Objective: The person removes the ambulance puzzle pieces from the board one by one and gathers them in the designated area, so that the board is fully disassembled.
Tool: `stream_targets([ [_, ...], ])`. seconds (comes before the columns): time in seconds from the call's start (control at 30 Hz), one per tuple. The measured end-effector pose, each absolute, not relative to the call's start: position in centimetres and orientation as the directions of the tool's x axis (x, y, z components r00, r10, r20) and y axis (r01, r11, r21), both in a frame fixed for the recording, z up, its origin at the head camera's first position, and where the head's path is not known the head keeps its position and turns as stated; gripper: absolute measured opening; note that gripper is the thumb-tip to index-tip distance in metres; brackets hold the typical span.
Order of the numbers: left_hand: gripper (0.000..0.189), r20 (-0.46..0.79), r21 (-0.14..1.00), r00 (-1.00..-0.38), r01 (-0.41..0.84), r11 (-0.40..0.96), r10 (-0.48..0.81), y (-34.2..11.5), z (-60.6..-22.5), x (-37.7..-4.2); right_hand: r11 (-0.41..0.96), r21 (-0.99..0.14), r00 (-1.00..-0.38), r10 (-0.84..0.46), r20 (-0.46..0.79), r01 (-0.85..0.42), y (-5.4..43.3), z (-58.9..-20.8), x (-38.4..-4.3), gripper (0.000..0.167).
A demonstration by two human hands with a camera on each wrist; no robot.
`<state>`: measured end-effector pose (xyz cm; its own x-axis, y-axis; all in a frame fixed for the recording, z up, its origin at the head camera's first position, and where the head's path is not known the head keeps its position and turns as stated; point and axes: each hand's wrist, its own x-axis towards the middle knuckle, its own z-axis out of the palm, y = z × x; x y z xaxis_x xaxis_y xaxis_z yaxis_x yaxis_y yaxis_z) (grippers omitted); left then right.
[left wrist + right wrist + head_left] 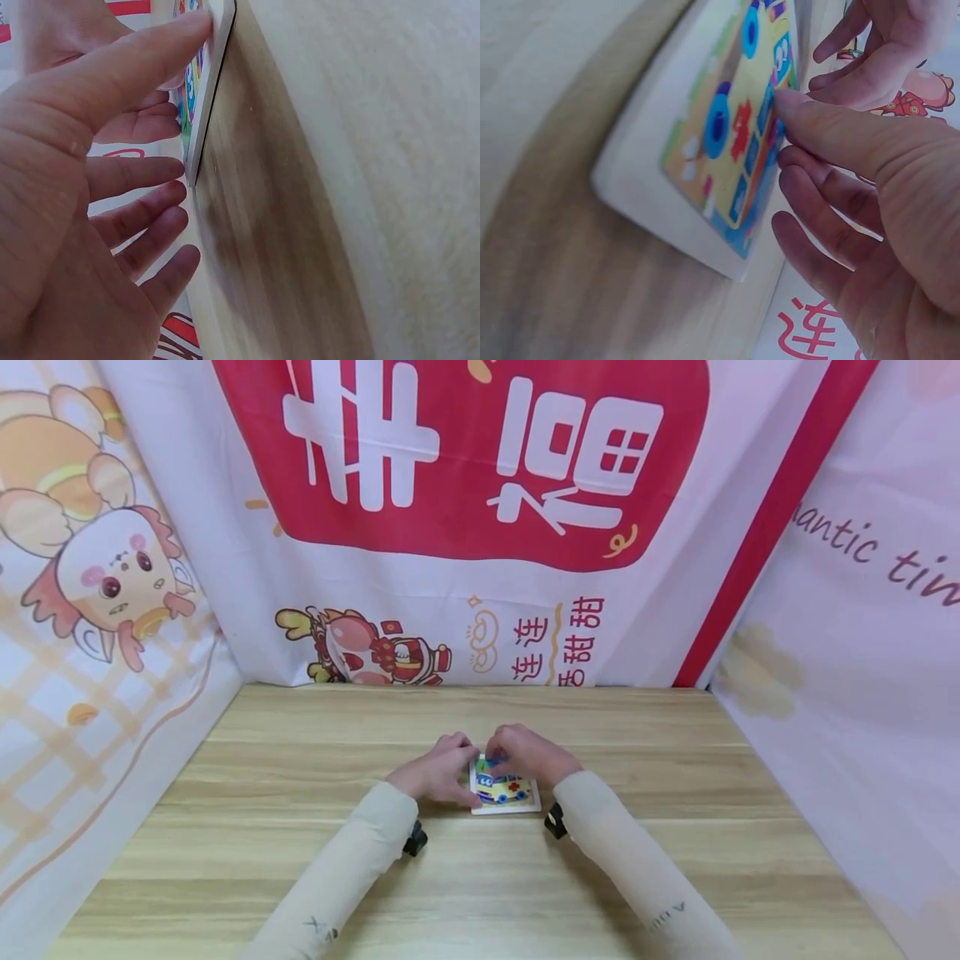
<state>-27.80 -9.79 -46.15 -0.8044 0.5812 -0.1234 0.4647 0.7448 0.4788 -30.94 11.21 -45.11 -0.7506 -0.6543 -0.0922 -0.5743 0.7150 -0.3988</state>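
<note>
A small flat picture puzzle (504, 789) in a white frame lies on the table, showing a yellow ambulance with blue wheels and a red cross. My left hand (442, 770) spans its left side, thumb on the near left part of the white frame (220, 37), the other fingers stretched toward the far left corner. My right hand (528, 753) reaches over the far edge and hides part of the upper picture. Its thumb (810, 120) overlaps the ambulance picture (739, 131), with the other fingers bent beyond the edge. I cannot tell whether it pinches a piece.
The wood-grain table (337, 718) extends around the puzzle on all sides. A white and red printed cloth (465, 539) hangs at the back. Printed cloths also border the left and right sides. Black wrist straps (415, 839) show below the sleeves.
</note>
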Motion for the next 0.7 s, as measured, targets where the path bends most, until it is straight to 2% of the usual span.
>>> stream_targets([
  [0.3, 0.065, -0.073, 0.52, -0.827, 0.445, 0.729, 0.557, -9.28, -46.84, -28.37, 0.763, -0.394, -0.766, -0.614, -0.191, -0.512, 10.58, -44.57, -31.76, 0.022],
  [0.7, 0.058, -0.069, 0.562, -0.849, 0.4, 0.724, 0.523, -9.16, -46.84, -28.57, 0.77, -0.369, -0.762, -0.613, -0.207, -0.52, 10.34, -44.21, -31.91, 0.025],
])
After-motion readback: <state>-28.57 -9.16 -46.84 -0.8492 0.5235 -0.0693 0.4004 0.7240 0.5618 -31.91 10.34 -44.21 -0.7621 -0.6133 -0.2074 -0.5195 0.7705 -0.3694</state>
